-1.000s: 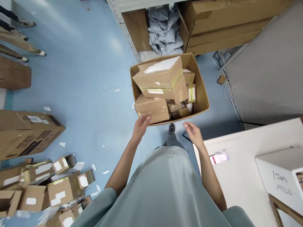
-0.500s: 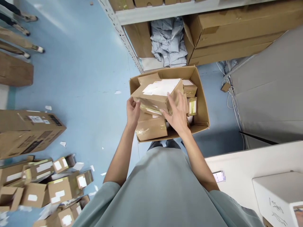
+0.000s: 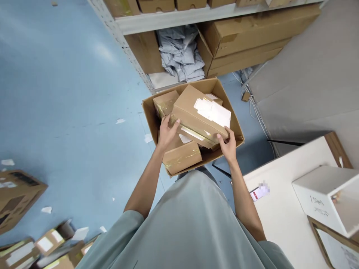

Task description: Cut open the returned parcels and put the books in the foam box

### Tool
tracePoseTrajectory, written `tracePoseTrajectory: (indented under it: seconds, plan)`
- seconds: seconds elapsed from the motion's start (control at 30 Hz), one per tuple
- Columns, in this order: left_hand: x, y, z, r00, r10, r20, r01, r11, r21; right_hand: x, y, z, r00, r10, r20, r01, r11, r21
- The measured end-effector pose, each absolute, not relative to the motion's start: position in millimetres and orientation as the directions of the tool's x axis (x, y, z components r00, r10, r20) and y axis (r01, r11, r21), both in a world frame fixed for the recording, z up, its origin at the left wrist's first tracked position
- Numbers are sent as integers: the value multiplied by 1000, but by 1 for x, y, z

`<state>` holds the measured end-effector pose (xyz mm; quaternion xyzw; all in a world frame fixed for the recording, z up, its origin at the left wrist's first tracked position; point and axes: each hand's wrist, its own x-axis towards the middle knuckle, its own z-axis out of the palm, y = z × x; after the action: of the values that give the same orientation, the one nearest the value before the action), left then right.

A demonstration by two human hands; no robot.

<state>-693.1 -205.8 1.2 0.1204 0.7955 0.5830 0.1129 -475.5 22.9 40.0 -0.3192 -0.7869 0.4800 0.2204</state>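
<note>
A large open cardboard carton point(image 3: 235, 125) stands on the blue floor in front of me, filled with taped parcels. I hold the top parcel point(image 3: 196, 117), a brown box with white labels, tilted above the carton. My left hand point(image 3: 166, 132) grips its near left corner. My right hand point(image 3: 227, 144) grips its near right corner. A smaller taped parcel point(image 3: 182, 157) lies below it in the carton, and another parcel point(image 3: 165, 102) sits at the carton's far left.
A metal shelf point(image 3: 174, 16) behind the carton holds flat cardboard boxes point(image 3: 252, 33) and grey bags point(image 3: 179, 56). A white table point(image 3: 283, 209) with a white box point(image 3: 328, 194) is at my right. Loose parcels point(image 3: 50, 243) lie on the floor at left.
Both hands went from hovering near the carton to gripping the top parcel and lifting it, turning it. The view swung left.
</note>
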Motion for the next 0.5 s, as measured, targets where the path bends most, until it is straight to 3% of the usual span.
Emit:
tracePoseTrajectory:
  seconds: [0.23,0.5]
  plan:
    - [-640,-170,62,-830,516,214,339,160,927,-383,10,88,-465,879,105,382,306,-872]
    - [-527,-83,112,-502,806,314,439,-75,896,-211,-5,129,-42,993,111,426,118,-897]
